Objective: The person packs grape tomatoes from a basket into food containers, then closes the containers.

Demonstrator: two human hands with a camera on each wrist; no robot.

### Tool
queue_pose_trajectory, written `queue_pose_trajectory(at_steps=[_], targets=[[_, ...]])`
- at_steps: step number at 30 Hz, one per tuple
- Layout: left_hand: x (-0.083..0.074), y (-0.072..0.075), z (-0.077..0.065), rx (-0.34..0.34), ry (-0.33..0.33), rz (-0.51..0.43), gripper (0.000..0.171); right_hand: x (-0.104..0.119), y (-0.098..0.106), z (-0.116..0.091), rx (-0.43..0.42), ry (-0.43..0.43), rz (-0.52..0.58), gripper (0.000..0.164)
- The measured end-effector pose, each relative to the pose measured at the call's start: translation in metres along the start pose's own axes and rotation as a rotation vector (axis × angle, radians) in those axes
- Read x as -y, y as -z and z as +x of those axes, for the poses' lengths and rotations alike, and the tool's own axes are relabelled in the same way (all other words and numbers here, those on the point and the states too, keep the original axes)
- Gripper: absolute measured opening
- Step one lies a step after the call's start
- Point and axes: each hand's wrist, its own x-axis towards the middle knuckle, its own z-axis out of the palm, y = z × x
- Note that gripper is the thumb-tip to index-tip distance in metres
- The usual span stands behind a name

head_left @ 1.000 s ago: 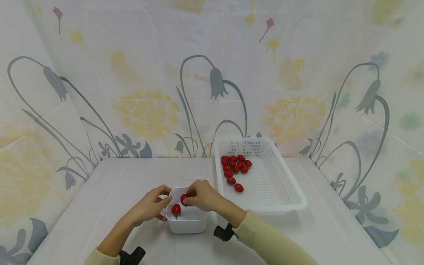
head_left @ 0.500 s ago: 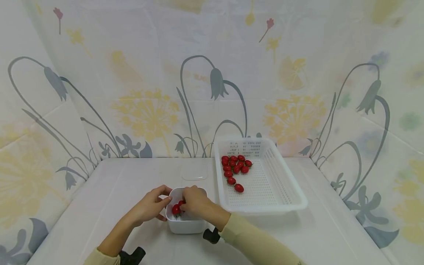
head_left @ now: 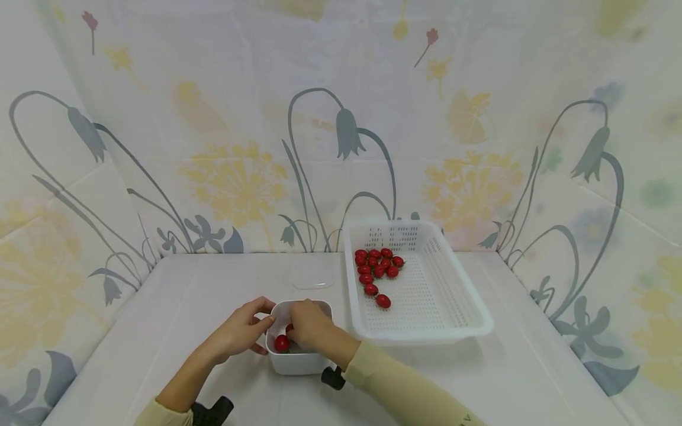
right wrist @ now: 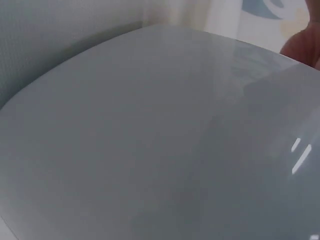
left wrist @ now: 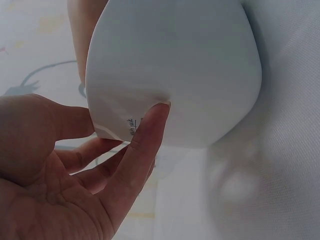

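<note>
A small white plastic box (head_left: 301, 364) stands on the table. My left hand (head_left: 240, 332) grips it at its left side, thumb at the rim and a finger against the outer wall, as the left wrist view shows. My right hand (head_left: 313, 326) reaches down inside the box, its fingertips at a cherry tomato (head_left: 289, 329) that they partly cover. Another cherry tomato (head_left: 282, 343) lies in the box's near left corner. In the right wrist view the box's outer wall (right wrist: 150, 135) fills most of the picture and hides the right fingers.
To the right stands a white perforated basket (head_left: 471, 296) with several cherry tomatoes (head_left: 379, 271) along its left side. Behind the box lies a clear flat lid (head_left: 313, 283). A patterned cloth (head_left: 245, 118) hangs behind the table.
My right hand has lowered into the box, carrying its cherry tomato down and left. The other tomato in the box has shifted slightly toward the near wall. My left hand stays in place.
</note>
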Motion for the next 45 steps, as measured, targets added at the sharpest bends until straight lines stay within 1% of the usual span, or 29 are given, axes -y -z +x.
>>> queue_pose_trajectory(at_steps=[3,7,10,16,18,23,27,33,37,40,45], targets=[[0.0,0.0,-0.001,0.001,0.004,-0.008,0.029,-0.002,-0.004,0.001,0.005,0.018,0.039,0.009],[-0.001,-0.001,-0.002,-0.001,0.012,-0.01,0.028,-0.002,-0.001,0.0,0.048,0.018,0.105,0.012],[-0.001,0.0,-0.002,-0.004,0.013,-0.008,0.027,0.0,0.005,-0.002,0.08,0.016,0.101,0.018],[-0.002,0.001,-0.002,-0.011,0.013,0.006,0.027,0.007,0.031,-0.012,0.105,0.014,0.004,0.026],[-0.003,0.0,-0.002,-0.015,0.019,0.011,0.027,0.007,0.042,-0.016,0.101,0.018,0.011,0.029],[-0.003,-0.001,-0.002,-0.022,0.034,0.021,0.027,-0.003,0.07,-0.029,0.095,0.044,0.119,0.034],[-0.002,-0.001,-0.001,-0.034,0.049,0.029,0.027,-0.015,0.092,-0.038,0.086,0.05,0.181,0.034],[-0.001,-0.002,0.0,-0.049,0.059,0.035,0.027,-0.042,0.118,-0.046,0.04,0.021,0.224,0.031],[-0.002,-0.003,0.0,-0.051,0.063,0.033,0.027,-0.063,0.134,-0.049,0.021,-0.026,0.239,0.032],[-0.003,-0.003,-0.001,-0.048,0.061,0.03,0.028,-0.078,0.144,-0.051,0.028,-0.073,0.251,0.035],[-0.005,-0.003,0.0,-0.051,0.063,0.03,0.027,-0.106,0.154,-0.051,0.031,-0.129,0.256,0.033]])
